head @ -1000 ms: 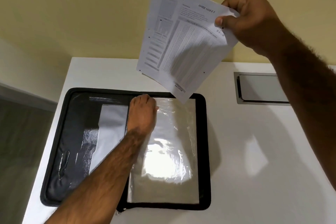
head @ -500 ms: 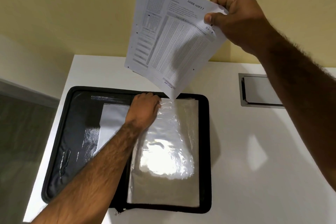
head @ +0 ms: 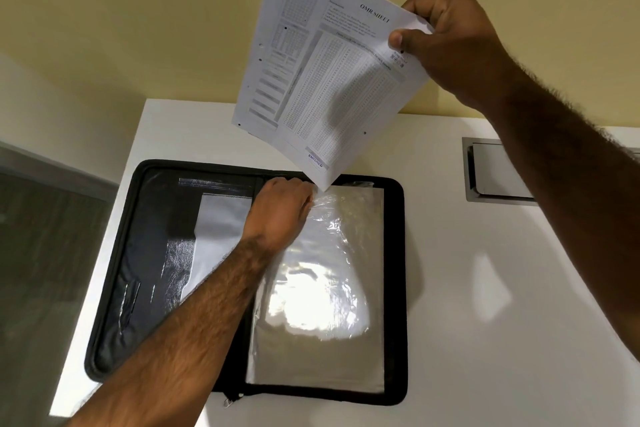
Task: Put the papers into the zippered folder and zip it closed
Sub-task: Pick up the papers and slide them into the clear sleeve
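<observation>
A black zippered folder [head: 394, 288] lies open on the white table, with clear plastic sleeves [head: 322, 281] on its right half. My left hand [head: 280, 211] pinches the top edge of a sleeve near the folder's spine. My right hand [head: 450, 42] holds printed papers [head: 329, 80] by their upper right corner, tilted in the air above the folder. The lower corner of the papers hangs just above the sleeve's top edge, next to my left hand. A zipper pull [head: 228, 400] shows at the folder's front edge.
The white table [head: 502, 322] ends at a left edge with a dark floor [head: 41, 270] beyond. A recessed metal cable hatch [head: 495, 170] sits in the table at the right. A yellow wall [head: 138, 28] stands behind.
The papers and my right hand sit slightly lower and closer to the sleeve's opening. My left hand stays on the sleeve's top edge.
</observation>
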`<state>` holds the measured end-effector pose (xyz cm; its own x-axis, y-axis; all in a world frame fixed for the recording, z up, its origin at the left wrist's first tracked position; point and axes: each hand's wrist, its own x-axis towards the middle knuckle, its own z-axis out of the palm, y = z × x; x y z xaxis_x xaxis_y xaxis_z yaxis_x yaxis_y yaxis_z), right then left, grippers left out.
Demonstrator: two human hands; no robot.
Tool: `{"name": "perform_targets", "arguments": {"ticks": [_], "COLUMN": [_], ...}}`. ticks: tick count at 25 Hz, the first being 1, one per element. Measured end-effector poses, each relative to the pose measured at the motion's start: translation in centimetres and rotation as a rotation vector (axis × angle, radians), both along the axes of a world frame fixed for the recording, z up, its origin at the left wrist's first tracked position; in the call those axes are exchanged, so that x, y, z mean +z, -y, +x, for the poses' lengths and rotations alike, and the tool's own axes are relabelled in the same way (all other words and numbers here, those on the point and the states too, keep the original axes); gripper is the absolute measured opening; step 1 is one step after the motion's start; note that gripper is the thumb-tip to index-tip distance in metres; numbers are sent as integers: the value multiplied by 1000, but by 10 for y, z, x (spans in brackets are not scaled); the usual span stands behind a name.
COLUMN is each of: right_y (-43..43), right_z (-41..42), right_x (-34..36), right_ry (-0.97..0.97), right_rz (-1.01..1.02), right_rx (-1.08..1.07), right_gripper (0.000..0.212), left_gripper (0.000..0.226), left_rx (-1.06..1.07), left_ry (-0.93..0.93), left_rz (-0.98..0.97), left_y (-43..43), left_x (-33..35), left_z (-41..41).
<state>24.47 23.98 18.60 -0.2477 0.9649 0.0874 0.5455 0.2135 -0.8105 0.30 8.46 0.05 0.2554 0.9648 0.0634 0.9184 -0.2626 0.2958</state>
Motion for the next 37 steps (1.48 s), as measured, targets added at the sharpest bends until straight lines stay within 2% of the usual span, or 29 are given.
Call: {"name": "perform_targets", "arguments": {"ticks": [3,6,10,14,17,20,24,29,37], "right_y": [0,0,-3,-8,-12,-17,-23,-30,-37], "right_z": [-1,1,4,8,9,8,9,9,11], "right_x": [1,3,5,1,-5,-14,-22,-26,-31], "right_ry": [15,23,24,-8,-72,-113,-103,-134,-35], "right_rz": [15,36,50,34,1,-47,-82,-77,-149], "right_rx": [6,15,31,39,65,90,133,151,175], "right_gripper": [21,22,22,22,22,14,5,22,24], "left_gripper": [2,6,14,4,19,15,20,23,19], "left_rx": [-21,19,82,138,187,145,134,181,190], "left_ry": [-15,-58,-40,36,87,50,103,262,325], "left_rz": [104,129,84,-73,-69,-41,-24,-54,-113], "left_y": [5,7,13,14,17,22,22,26,16], "left_x": [-6,-11,-12,-15,-17,-22,-20,-4,2], "left_z": [0,-1,4,3,-2,-7,-8,-10,-14]}}
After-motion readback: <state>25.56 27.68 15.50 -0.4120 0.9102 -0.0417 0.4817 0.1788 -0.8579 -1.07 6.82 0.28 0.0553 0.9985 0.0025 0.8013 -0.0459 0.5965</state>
